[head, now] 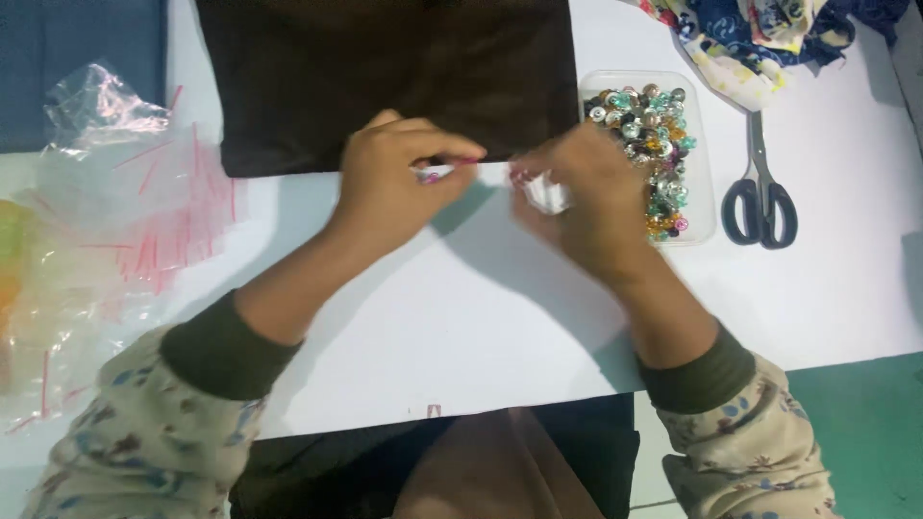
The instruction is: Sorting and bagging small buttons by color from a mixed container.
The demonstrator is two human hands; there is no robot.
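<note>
Your left hand is curled at the near edge of the dark brown cloth, its fingertips pinched on a small pinkish bead just off the cloth's hem. Your right hand sits close beside it, fingers bent inward around something small and white; motion blur hides what that piece is and how firmly you grip it. The two hands nearly meet over the white bench, right at the cloth's front edge.

Just past your right hand stands a clear plastic tray heaped with mixed beads in green, gold, silver and pink; your knuckles reach its near-left corner. A pair of black-handled scissors lies to the right of the tray, blades pointing away from you, toward a bunched floral fabric in blue, yellow and white at the far right corner.

On your left, clear plastic bags with red-pink strips lie crumpled in a loose pile, well apart from both hands. Both your sleeves are pale and patterned, ending in olive cuffs.
</note>
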